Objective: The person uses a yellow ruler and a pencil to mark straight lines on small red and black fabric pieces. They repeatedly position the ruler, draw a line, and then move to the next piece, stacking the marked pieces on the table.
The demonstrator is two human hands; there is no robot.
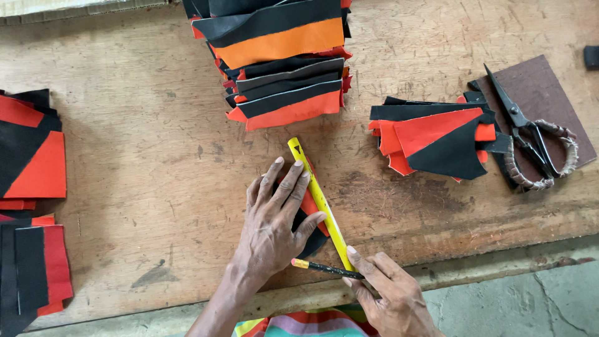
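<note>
My left hand [274,221] lies flat with fingers spread on a red and black leather piece [314,232] and presses a yellow ruler [319,196] down on it. The ruler runs diagonally from upper left to lower right. My right hand [387,293] grips a black pencil with a yellow end [321,268] at the ruler's lower end, near the table's front edge. Most of the leather piece is hidden under my left hand.
A tall stack of red, orange and black pieces [284,68] stands at the back centre. A smaller pile [437,137] lies right, beside black scissors with wrapped handles [530,140] on a brown board [549,100]. More piles [31,156] sit at the left edge of the wooden table [143,206].
</note>
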